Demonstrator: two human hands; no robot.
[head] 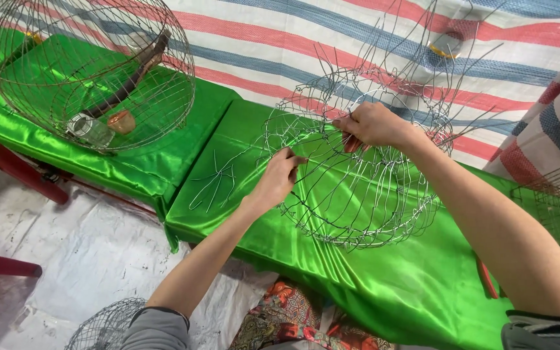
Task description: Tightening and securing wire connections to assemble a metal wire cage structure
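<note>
While both hands work the wire, mid-weave on a half-built cage, far from closed up.

Backdrop: striped woven tarp [332,39], red, blue and white, plasticky looking.
Table cover: shiny green satin cloth [384,285], slick and wrinkly.
Finished cage: round domed wire birdcage [85,71] far left on the cloth, with a wooden perch [131,74] and small cups inside.
Work piece: unfinished wire cage frame [358,188] lying mid-table on the green cloth, thin silvery wire, rings done low down, loose ends sticking up top.
Right hand [376,124]: pinched shut on a wire at the frame's upper rim, something reddish poking out below, maybe a tool handle, can't tell.
Left hand [279,178]: fingers closed on a wire at the frame's left edge.
Spare bits: bent wire pieces [214,185] loose on the cloth, just left of the frame.
Next move, best guess: steady grip on one strand, tight bend round the ring, springy stuff so likely to flick back.
</note>
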